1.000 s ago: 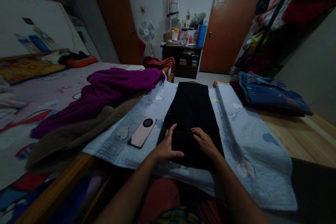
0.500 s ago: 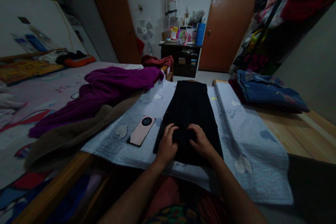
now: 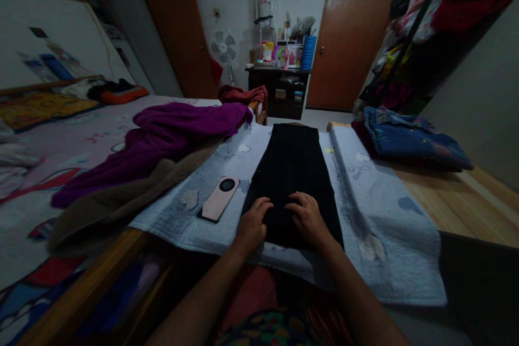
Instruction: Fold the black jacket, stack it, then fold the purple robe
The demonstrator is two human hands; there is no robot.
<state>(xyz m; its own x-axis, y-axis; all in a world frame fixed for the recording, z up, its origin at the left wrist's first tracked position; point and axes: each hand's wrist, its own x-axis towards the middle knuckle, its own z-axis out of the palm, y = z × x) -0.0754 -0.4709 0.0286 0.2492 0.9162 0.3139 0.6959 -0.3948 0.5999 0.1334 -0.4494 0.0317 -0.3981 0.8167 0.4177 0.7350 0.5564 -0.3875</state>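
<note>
Drawn in since a second ago, the left thumb no longer stretches out across the cloth but lies bent close to its fingers; both hands are now curled. Lengthwise in front of the person, near to far, lies a black garment (image 3: 298, 165), flat and seemingly folded, its far end narrower in view. The left hand (image 3: 250, 224) rests at the near left part of it, and the right hand (image 3: 308, 216) on the near right part, so most of the garment stretches beyond the fingertips. The hands are apart, with a strip of black cloth between them. Dark cloth against bent fingers makes it impossible to tell whether either hand pinches the fabric.

Underneath is a pale quilted cover (image 3: 389, 227) with printed shapes. On it, left of the garment and near the left hand, lies a pink smartphone (image 3: 219, 203), its round black camera ring upward. Farther left, a purple blanket (image 3: 174, 138) lies rumpled beside a brown fleece (image 3: 97, 227). On the right, a folded blue denim garment (image 3: 413, 135) sits on a wooden surface (image 3: 458, 211). At the far wall stand a white fan (image 3: 224, 47) and a dark cabinet (image 3: 290, 105).
</note>
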